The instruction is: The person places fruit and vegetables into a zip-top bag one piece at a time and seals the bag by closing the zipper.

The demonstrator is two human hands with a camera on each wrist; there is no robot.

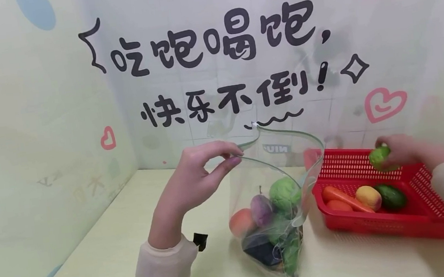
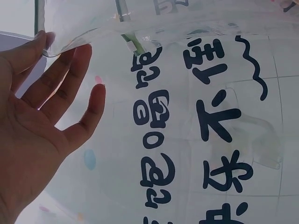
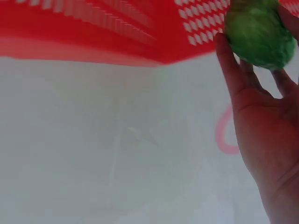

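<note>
A clear zip-top bag [image 1: 258, 171] stands upright on the table with its mouth spread. My left hand [image 1: 197, 175] pinches the near-left part of its rim between thumb and fingertips; the left wrist view shows the bag's edge [image 2: 70, 49] there. Inside the bag are an orange-red fruit [image 1: 241, 222], a purple vegetable [image 1: 261, 210], a green cabbage [image 1: 285, 194], a dark eggplant-like piece [image 1: 262, 247] and other greens. Over the red basket [image 1: 384, 227], my right hand [image 1: 406, 150] holds another small green cabbage [image 3: 259, 35], fingers curled round it.
Right of the bag, the basket contains a carrot [image 1: 346, 198], an orange-red item [image 1: 338, 206], a yellow fruit [image 1: 368, 198] and a dark green avocado-like item [image 1: 391, 197]. A printed wall [image 1: 198, 77] closes off the back of the pale table [image 1: 123, 245].
</note>
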